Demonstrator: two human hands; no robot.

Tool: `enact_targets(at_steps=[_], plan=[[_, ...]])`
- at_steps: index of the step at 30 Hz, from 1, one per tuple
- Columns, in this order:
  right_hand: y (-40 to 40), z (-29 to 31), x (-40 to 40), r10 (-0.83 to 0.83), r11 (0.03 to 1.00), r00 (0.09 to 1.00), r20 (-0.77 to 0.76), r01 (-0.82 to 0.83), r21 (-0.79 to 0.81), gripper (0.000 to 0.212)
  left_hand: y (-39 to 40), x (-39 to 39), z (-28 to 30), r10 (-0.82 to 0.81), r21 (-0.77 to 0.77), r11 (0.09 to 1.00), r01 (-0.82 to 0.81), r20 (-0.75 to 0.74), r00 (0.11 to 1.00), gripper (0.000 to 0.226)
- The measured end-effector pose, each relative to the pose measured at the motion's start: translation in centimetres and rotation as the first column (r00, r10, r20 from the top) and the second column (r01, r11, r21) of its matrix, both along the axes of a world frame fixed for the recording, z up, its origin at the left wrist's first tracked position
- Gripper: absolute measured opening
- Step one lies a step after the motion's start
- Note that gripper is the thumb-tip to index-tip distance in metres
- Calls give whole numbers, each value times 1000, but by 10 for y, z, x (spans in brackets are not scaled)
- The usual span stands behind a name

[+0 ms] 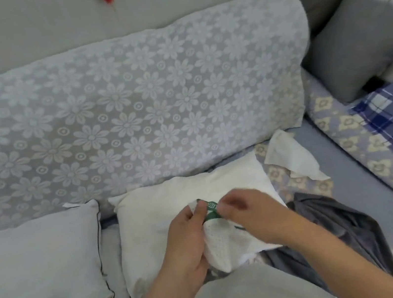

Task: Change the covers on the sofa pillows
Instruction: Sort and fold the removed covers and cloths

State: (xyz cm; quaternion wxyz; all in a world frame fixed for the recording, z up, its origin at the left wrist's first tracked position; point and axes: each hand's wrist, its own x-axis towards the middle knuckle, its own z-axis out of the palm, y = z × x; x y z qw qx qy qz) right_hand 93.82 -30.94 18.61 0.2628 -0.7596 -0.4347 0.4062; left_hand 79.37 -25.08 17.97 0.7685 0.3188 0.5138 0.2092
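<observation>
Cover (222, 246) in my hands: white perforated cloth, green trim. Bare pillow (166, 221) matt white fabric. Sofa back throw (130, 102), frame centre: lacy floral weave.

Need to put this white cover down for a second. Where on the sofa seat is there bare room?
Bare seat shows right of the crumpled white cloth, before the floral cushion. A narrow strip runs between the grey pillow and bare white pillow. Crowded by both hands: dark grey fabric is heaped there.

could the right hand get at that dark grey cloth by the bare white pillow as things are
Probably not right away: the right hand is pinching the white and green cover together with the left hand. The dark grey cloth lies uncovered just beside its forearm, so nothing else blocks it.
</observation>
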Motion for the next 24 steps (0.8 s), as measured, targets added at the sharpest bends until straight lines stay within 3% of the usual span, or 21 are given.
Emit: enact_targets(at_steps=[2,4,8,13,17,20,22,24], plan=[[0,-7,-8,10,1000,983,-185,-13,-17,17,2,1,0,-15,-22,1000,15,17,1000,28],[-4,-11,-16,-132,985,952,-274,157,71,19,6,0,2,13,-7,1000,-12,24,1000,23],[-1,-12,-19,-340,909,837,-428,409,76,17,12,-5,1,42,14,999,-42,8,999,15],[11,-4,-28,-301,924,828,-473,376,71,20,20,-17,-2,77,-4,997,-78,-59,995,16],[14,-6,-38,-264,946,869,-419,319,64,35,25,-22,8,-126,18,992,127,-63,990,36],[15,-8,-40,-283,934,892,-353,340,112,20,28,-23,9,-117,76,990,121,-56,992,24],[14,-10,-38,-310,924,839,-448,377,66,14,32,-24,10,-76,67,995,77,-29,997,21],[11,-16,-32,-333,915,706,-625,401,-34,20,36,-24,10,-63,61,996,63,-9,998,20]])
